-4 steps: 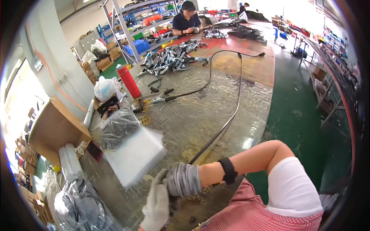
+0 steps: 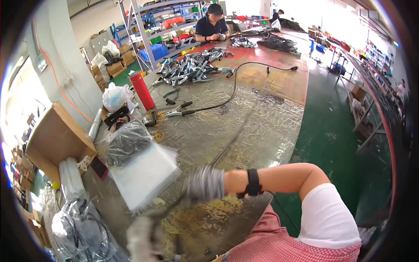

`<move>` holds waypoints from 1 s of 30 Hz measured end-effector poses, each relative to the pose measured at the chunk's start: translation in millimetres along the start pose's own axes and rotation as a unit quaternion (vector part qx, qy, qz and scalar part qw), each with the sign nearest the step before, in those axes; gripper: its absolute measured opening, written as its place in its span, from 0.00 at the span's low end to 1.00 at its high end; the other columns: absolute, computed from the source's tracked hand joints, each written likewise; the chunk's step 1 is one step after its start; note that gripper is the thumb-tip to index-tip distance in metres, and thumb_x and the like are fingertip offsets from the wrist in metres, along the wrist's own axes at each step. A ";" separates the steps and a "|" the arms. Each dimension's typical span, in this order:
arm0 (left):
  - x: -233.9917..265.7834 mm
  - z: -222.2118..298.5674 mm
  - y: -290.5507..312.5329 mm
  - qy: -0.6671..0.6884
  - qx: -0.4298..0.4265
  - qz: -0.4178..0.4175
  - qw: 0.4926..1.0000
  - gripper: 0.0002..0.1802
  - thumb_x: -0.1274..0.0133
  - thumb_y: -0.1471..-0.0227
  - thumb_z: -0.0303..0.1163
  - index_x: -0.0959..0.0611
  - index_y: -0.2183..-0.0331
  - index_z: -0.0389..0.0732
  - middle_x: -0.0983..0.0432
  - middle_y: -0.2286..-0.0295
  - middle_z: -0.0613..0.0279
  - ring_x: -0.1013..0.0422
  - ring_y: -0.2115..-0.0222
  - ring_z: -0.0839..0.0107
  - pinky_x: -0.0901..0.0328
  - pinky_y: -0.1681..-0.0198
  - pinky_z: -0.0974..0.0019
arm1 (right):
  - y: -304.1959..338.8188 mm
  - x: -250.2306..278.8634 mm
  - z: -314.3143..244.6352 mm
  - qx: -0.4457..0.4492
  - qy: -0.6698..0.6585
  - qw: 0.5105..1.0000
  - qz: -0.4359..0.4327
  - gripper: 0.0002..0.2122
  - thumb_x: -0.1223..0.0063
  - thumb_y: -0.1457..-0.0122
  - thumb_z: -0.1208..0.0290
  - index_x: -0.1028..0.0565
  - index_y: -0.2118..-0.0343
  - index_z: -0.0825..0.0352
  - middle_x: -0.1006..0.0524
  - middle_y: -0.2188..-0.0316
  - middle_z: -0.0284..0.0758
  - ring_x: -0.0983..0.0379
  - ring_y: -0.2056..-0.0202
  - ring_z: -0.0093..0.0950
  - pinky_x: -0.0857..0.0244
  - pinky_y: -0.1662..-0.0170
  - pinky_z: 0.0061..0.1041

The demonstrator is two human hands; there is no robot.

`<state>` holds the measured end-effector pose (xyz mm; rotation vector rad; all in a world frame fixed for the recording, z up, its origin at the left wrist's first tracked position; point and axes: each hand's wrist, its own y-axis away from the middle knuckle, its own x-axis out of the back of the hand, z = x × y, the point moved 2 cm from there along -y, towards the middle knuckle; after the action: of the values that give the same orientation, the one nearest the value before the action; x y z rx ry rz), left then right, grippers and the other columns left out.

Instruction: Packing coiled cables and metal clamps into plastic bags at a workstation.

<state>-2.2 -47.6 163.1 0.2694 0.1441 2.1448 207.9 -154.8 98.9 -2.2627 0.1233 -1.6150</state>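
Note:
A grey-white glove covers my left hand [image 2: 143, 238], low on the near side and badly smeared by motion. My right hand [image 2: 204, 185], in a grey glove with a black band at the wrist, is farther up and closed round a black cable [image 2: 224, 153]. That cable trails away over the table beyond it. A blurred stretch of it also slopes down to my left hand, whose fingers look closed on it. Another black cable [image 2: 219, 105] lies curved across the table, with a metal clamp [image 2: 173, 113] on its left end and a plug [image 2: 294, 68] on its right.
Left of my hands are clear plastic sheets [image 2: 146, 174], a cardboard box [image 2: 61, 139] and bagged cables [image 2: 85, 229]. A red flask [image 2: 142, 91] stands near a heap of metal clamps [image 2: 190, 65]. At the far end, a person [image 2: 211, 26] handles something small.
My hands have drawn apart, the left one moving down and left, with cable showing between them. The cable beyond my right hand has shifted left and blurred.

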 end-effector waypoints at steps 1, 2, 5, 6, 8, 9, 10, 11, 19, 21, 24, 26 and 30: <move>25.3 -5.2 8.9 0.103 0.076 0.111 0.986 0.15 0.54 0.45 0.39 0.20 0.62 0.42 0.29 0.78 0.68 0.35 0.81 0.82 0.43 0.82 0.79 | 16.5 -4.9 29.5 -0.092 -0.045 0.995 0.015 0.06 0.53 0.47 0.71 0.27 0.72 0.68 0.25 0.76 0.43 0.28 0.75 0.40 0.32 0.71 0.33; 42.4 -10.2 11.9 0.132 0.000 0.291 0.947 0.14 0.53 0.46 0.40 0.20 0.62 0.44 0.39 0.84 0.76 0.47 0.88 0.89 0.56 0.88 0.82 | 39.3 -5.0 59.9 -0.185 -0.089 0.978 0.031 0.07 0.52 0.46 0.70 0.26 0.72 0.68 0.25 0.77 0.44 0.29 0.76 0.39 0.32 0.71 0.32; 141.4 -37.8 34.9 0.251 -0.204 0.406 0.854 0.15 0.53 0.47 0.30 0.25 0.57 0.37 0.40 0.80 0.72 0.44 0.81 0.83 0.49 0.81 0.81 | 105.9 10.3 103.9 -0.316 0.068 0.939 -0.116 0.08 0.54 0.44 0.68 0.25 0.69 0.65 0.25 0.77 0.40 0.31 0.77 0.35 0.33 0.73 0.30; 158.2 -45.9 36.6 0.268 -0.196 0.409 0.850 0.17 0.54 0.49 0.27 0.26 0.56 0.34 0.39 0.78 0.71 0.43 0.80 0.80 0.46 0.80 0.79 | 116.7 19.2 101.3 -0.384 0.106 0.902 -0.167 0.09 0.55 0.43 0.66 0.25 0.67 0.63 0.25 0.78 0.39 0.32 0.78 0.34 0.33 0.73 0.30; 156.2 -49.7 38.2 0.288 -0.190 0.411 0.844 0.19 0.54 0.51 0.23 0.28 0.54 0.32 0.39 0.77 0.69 0.41 0.79 0.76 0.43 0.79 0.76 | 106.0 -11.2 72.2 -0.246 0.005 0.937 -0.247 0.11 0.57 0.41 0.62 0.25 0.65 0.61 0.25 0.79 0.36 0.31 0.78 0.33 0.34 0.74 0.32; 123.7 -34.7 35.6 0.027 -0.187 0.376 0.907 0.21 0.56 0.52 0.22 0.29 0.53 0.33 0.35 0.75 0.66 0.38 0.77 0.73 0.40 0.77 0.72 | 55.3 32.6 -1.5 -0.243 0.013 0.906 -0.346 0.12 0.59 0.40 0.61 0.25 0.64 0.61 0.25 0.80 0.35 0.29 0.78 0.31 0.33 0.74 0.32; 89.5 -20.7 28.7 -0.235 -0.168 0.310 0.906 0.23 0.57 0.52 0.21 0.30 0.51 0.33 0.31 0.73 0.62 0.35 0.75 0.69 0.37 0.74 0.68 | 26.2 11.4 -21.0 -0.120 0.036 0.927 -0.354 0.12 0.59 0.40 0.62 0.25 0.65 0.61 0.26 0.81 0.36 0.27 0.78 0.31 0.34 0.76 0.34; 62.8 -13.2 24.1 -0.031 -0.056 0.279 0.958 0.21 0.60 0.41 0.44 0.26 0.56 0.37 0.28 0.72 0.62 0.33 0.76 0.75 0.37 0.73 0.74 | 8.9 6.4 -54.4 0.010 0.071 0.975 -0.208 0.11 0.58 0.42 0.63 0.26 0.71 0.63 0.27 0.82 0.36 0.29 0.80 0.29 0.36 0.78 0.35; 21.3 -18.9 50.2 -0.180 -0.351 0.200 0.897 0.21 0.64 0.40 0.33 0.29 0.53 0.27 0.25 0.66 0.50 0.29 0.76 0.71 0.32 0.70 0.68 | -49.3 23.6 -15.0 -0.018 -0.068 0.983 0.167 0.06 0.57 0.47 0.73 0.28 0.67 0.64 0.26 0.78 0.40 0.27 0.75 0.33 0.34 0.72 0.32; 39.2 -2.4 59.0 0.347 -0.189 0.051 0.917 0.24 0.67 0.38 0.40 0.27 0.58 0.27 0.24 0.74 0.55 0.41 0.92 0.77 0.43 0.91 0.72 | -18.9 1.6 64.9 -0.078 -0.139 0.939 0.306 0.07 0.51 0.46 0.67 0.28 0.77 0.62 0.28 0.85 0.36 0.31 0.86 0.26 0.39 0.84 0.30; 55.8 -19.1 55.8 0.200 -0.146 0.110 0.963 0.23 0.64 0.40 0.44 0.25 0.71 0.34 0.25 0.83 0.63 0.47 0.96 0.78 0.53 0.95 0.73 | -11.5 2.3 69.3 -0.483 -0.681 0.512 0.202 0.19 0.59 0.41 0.53 0.33 0.84 0.58 0.45 0.95 0.23 0.52 0.95 0.18 0.57 0.91 0.20; 29.8 -12.0 32.7 -0.179 -0.334 0.077 0.922 0.17 0.62 0.44 0.37 0.23 0.70 0.34 0.30 0.89 0.65 0.43 0.95 0.77 0.48 0.91 0.72 | -22.6 -0.1 43.1 -0.404 -0.715 0.514 0.246 0.17 0.59 0.41 0.54 0.32 0.83 0.57 0.44 0.95 0.23 0.52 0.95 0.18 0.59 0.92 0.22; 13.3 -11.0 24.7 -0.289 -0.168 -0.034 0.942 0.15 0.60 0.46 0.33 0.20 0.69 0.37 0.30 0.89 0.64 0.39 0.93 0.75 0.44 0.89 0.72 | -25.8 -34.6 57.8 -0.421 -0.749 0.399 0.321 0.17 0.59 0.41 0.55 0.30 0.82 0.59 0.43 0.95 0.23 0.53 0.95 0.19 0.57 0.92 0.22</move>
<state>-31.9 -50.2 159.3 0.6644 -0.5393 1.8944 246.2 -107.6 60.1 -2.6217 1.2357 1.4485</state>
